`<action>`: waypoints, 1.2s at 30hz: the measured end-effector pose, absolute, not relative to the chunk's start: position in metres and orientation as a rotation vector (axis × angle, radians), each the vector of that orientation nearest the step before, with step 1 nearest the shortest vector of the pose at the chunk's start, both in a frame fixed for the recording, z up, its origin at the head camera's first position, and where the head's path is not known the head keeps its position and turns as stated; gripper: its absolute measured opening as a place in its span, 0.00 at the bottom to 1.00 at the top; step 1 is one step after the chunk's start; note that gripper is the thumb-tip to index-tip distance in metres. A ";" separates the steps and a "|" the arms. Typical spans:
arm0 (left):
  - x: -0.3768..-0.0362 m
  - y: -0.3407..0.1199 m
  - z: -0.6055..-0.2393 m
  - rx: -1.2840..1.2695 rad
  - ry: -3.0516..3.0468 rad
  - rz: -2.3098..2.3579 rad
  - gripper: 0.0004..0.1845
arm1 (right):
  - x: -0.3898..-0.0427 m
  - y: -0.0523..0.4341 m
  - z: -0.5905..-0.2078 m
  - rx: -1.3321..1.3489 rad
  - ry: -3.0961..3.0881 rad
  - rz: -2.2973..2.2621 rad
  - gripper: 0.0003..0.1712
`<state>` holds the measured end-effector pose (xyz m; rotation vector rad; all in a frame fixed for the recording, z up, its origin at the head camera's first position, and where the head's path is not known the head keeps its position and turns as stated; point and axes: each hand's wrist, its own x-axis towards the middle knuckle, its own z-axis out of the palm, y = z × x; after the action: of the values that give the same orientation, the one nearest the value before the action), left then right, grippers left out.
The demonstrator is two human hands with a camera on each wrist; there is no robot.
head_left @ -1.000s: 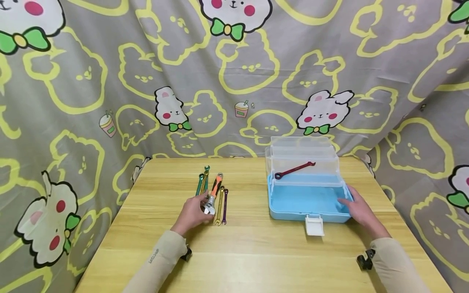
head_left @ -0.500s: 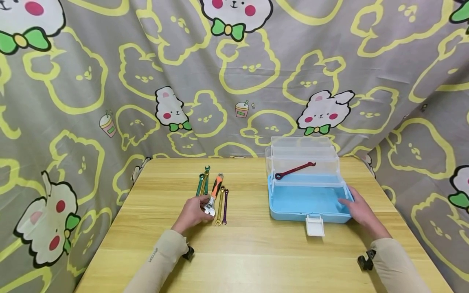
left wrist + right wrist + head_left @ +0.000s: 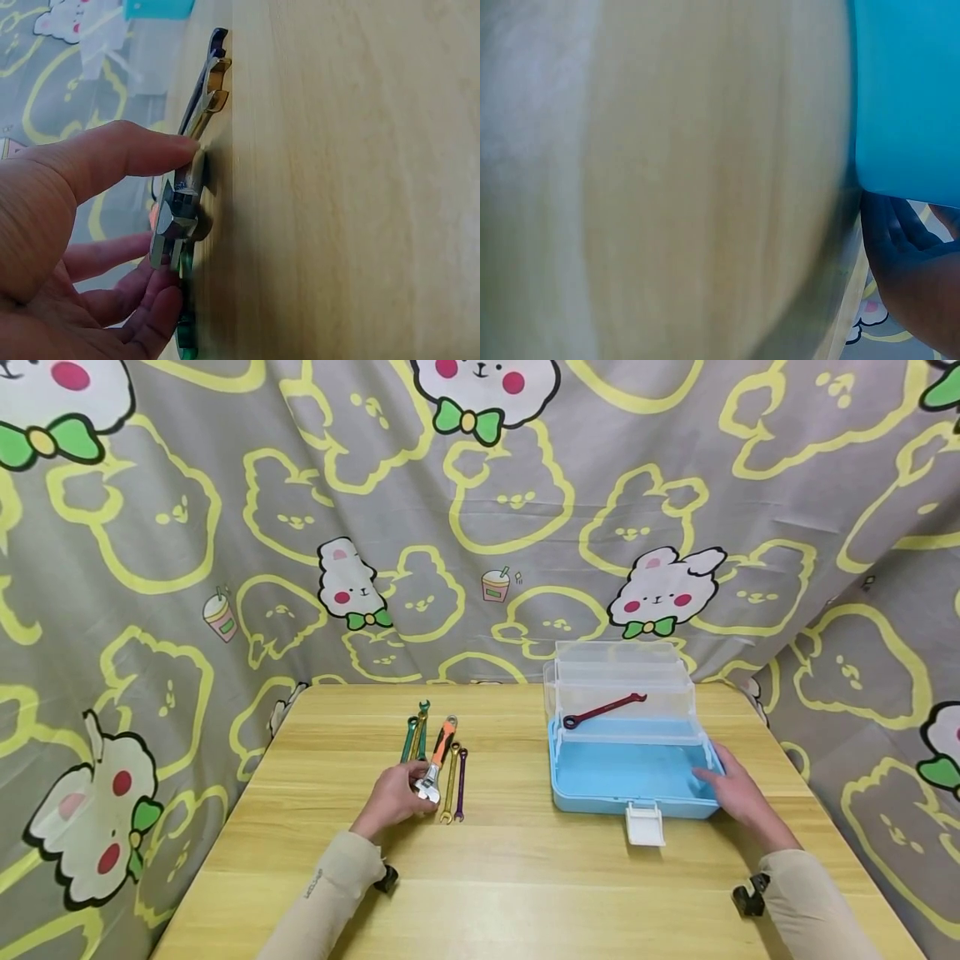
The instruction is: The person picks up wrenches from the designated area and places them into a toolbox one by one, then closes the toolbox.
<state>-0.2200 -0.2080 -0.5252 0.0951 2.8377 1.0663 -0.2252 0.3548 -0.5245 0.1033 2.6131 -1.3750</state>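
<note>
On the wooden table (image 3: 525, 877) lies a row of wrenches. My left hand (image 3: 397, 795) pinches the metal head of the orange-handled adjustable wrench (image 3: 441, 752); in the left wrist view the thumb (image 3: 127, 154) presses on the wrench head (image 3: 174, 221) from above, with the fingers below it. A yellow wrench (image 3: 451, 785), a purple wrench (image 3: 461, 781) and green wrenches (image 3: 411, 737) lie beside it. My right hand (image 3: 738, 793) holds the front right corner of the open blue toolbox (image 3: 630, 772), thumb over the rim. A red wrench (image 3: 603, 708) lies in its clear upper tray.
A white latch (image 3: 643, 823) sticks out from the toolbox front toward me. A cartoon-print cloth (image 3: 480, 510) hangs behind and around the table. The right wrist view shows only the blue toolbox wall (image 3: 907, 97), the tabletop and my right hand's fingers (image 3: 915, 270) in shadow.
</note>
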 end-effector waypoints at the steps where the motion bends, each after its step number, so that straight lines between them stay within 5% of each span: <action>1: -0.220 -0.208 -0.525 0.093 2.839 1.065 0.44 | -0.225 0.355 -0.525 0.105 2.612 -1.375 0.43; 14: -0.222 -0.212 -0.527 0.082 2.585 1.394 0.49 | -0.225 0.356 -0.528 0.110 2.606 -1.386 0.43; 36: -0.222 -0.227 -0.532 0.092 2.230 1.684 0.35 | -0.228 0.358 -0.530 0.101 2.607 -1.403 0.43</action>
<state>-0.2224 -0.2270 -0.5321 0.0917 2.2302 1.6837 -0.2277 0.3584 -0.5302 0.1012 2.6066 -1.4035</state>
